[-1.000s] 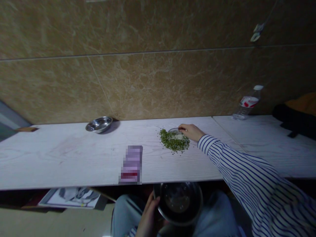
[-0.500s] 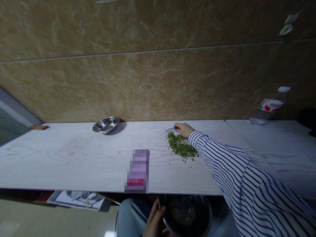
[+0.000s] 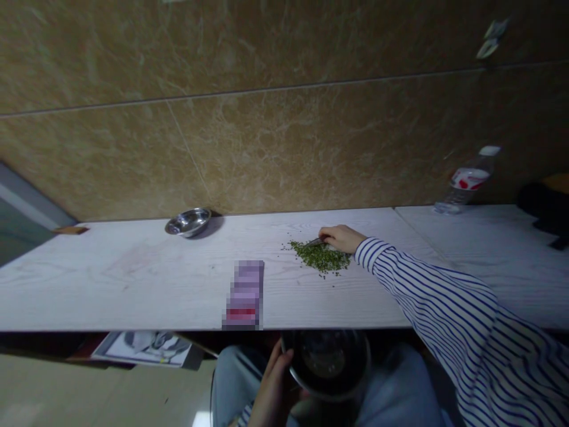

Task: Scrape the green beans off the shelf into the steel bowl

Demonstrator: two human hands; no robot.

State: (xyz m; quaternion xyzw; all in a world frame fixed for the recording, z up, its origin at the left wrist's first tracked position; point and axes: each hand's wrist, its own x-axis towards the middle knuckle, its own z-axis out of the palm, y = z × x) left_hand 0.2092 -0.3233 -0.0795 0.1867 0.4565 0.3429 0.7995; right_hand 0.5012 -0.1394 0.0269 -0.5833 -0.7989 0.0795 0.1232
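Observation:
On the white wood-grain tabletop lies a loose heap of small green beans, with a few strays around it. My right hand pinches a thin, flat piece with a curved edge; its exact kind I cannot make out. That piece is tilted, its lower side at the back of the heap. Below the front edge of the table, my left hand grips the left rim of a deep metal bowl, held over my lap with its mouth upward. The bowl's inside is dark.
A shallow steel bowl rests near the wall at the back left. A blurred purple packet lies by the front edge. Further right stand a clear bottle and a dark bag. An open drawer juts out below left.
My right hand shifted left behind the beans, then came back forward, bringing the thin piece onto the heap. The heap's outline changed. My left hand keeps the bowl under the table edge.

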